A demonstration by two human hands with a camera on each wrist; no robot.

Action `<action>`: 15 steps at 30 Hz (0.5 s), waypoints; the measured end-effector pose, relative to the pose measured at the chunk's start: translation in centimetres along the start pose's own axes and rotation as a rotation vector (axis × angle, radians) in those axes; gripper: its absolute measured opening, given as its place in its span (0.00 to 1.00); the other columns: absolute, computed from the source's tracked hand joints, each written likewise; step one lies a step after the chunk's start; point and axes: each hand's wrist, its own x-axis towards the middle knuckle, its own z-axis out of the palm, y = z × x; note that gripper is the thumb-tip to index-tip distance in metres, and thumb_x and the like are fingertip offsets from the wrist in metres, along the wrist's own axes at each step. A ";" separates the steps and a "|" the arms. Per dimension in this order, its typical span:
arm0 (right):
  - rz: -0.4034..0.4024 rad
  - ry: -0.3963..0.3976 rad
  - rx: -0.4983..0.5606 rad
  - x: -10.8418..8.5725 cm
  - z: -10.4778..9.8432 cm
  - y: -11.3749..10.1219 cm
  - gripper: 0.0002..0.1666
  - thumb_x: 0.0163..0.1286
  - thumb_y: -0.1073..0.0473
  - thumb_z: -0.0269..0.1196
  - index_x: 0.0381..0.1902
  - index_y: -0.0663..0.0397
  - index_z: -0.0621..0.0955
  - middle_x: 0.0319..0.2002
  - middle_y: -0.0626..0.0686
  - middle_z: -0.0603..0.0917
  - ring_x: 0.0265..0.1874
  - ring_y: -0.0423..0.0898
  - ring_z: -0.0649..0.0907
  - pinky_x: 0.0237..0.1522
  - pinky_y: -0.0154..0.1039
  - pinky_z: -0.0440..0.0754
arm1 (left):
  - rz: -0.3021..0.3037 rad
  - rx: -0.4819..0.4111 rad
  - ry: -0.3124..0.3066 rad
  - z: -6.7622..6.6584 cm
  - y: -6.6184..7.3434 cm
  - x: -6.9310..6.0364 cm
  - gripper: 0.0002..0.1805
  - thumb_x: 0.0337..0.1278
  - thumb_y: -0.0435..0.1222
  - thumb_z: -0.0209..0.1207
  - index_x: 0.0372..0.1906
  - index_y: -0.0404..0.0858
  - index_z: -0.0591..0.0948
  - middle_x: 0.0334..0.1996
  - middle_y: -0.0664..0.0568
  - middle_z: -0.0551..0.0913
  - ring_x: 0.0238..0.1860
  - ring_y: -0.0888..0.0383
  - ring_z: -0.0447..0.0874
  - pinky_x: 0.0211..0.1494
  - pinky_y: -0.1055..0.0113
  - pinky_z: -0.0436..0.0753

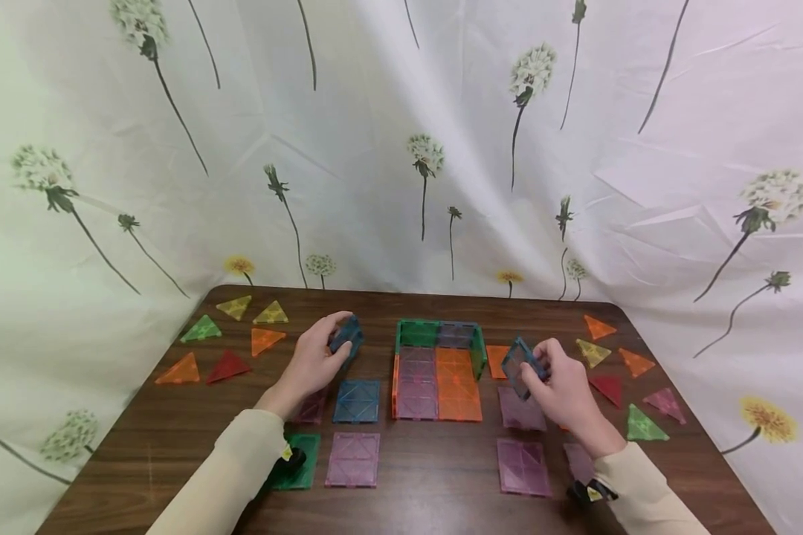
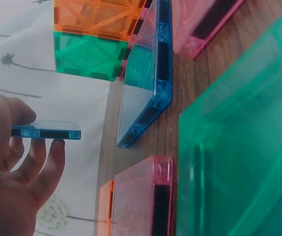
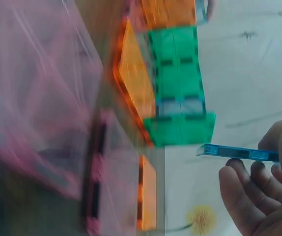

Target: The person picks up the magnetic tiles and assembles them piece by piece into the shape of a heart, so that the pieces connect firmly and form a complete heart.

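Observation:
My left hand (image 1: 313,358) pinches a blue square magnetic tile (image 1: 349,338) between thumb and fingers, above the table left of a small walled structure. The left wrist view shows this tile (image 2: 47,132) edge-on. On the other side, my right hand (image 1: 563,386) pinches another blue square tile (image 1: 518,368), held tilted in the air. The structure has a floor of purple tiles (image 1: 418,383) and orange tiles (image 1: 458,383). Around it stand a green back wall (image 1: 419,333), a blue back wall (image 1: 456,334), a green right wall (image 1: 478,353) and an orange left wall (image 1: 395,386). Both hands are apart from it.
A blue tile (image 1: 358,401), a purple tile (image 1: 352,460) and a green tile (image 1: 301,464) lie on the left. Purple tiles (image 1: 523,467) and an orange tile (image 1: 498,362) lie on the right. Several triangles, such as a red one (image 1: 228,367), line both sides of the wooden table (image 1: 435,490).

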 end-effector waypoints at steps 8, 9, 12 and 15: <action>0.006 -0.081 0.072 -1.9 2.3 -1.9 0.15 0.69 0.66 0.68 0.34 0.48 0.71 0.17 0.40 0.72 0.11 0.28 0.72 0.12 0.31 0.72 | 0.012 0.008 0.005 0.0 0.5 -0.2 0.28 0.68 0.30 0.65 0.71 0.39 0.76 0.41 0.48 0.78 0.27 0.59 0.68 0.32 0.64 0.72; 0.009 -0.089 0.072 -2.0 2.7 -2.0 0.16 0.69 0.65 0.68 0.33 0.48 0.71 0.17 0.39 0.71 0.11 0.28 0.71 0.12 0.31 0.71 | 0.019 0.006 0.005 0.1 0.5 -0.2 0.27 0.68 0.30 0.65 0.71 0.39 0.76 0.41 0.48 0.78 0.28 0.59 0.67 0.32 0.64 0.71; 0.016 -0.107 0.053 -2.3 3.7 -2.2 0.17 0.69 0.65 0.69 0.32 0.48 0.70 0.16 0.38 0.67 0.11 0.27 0.68 0.13 0.29 0.68 | 0.031 -0.003 0.007 0.2 0.6 -0.2 0.27 0.68 0.29 0.65 0.70 0.38 0.76 0.40 0.49 0.77 0.30 0.58 0.67 0.33 0.63 0.70; 0.017 -0.099 0.001 -2.4 4.4 -2.5 0.17 0.67 0.64 0.70 0.31 0.49 0.70 0.16 0.40 0.64 0.12 0.31 0.63 0.14 0.30 0.63 | 0.037 -0.008 0.011 0.2 0.7 -0.2 0.27 0.67 0.29 0.65 0.69 0.38 0.77 0.39 0.49 0.77 0.32 0.57 0.68 0.34 0.62 0.70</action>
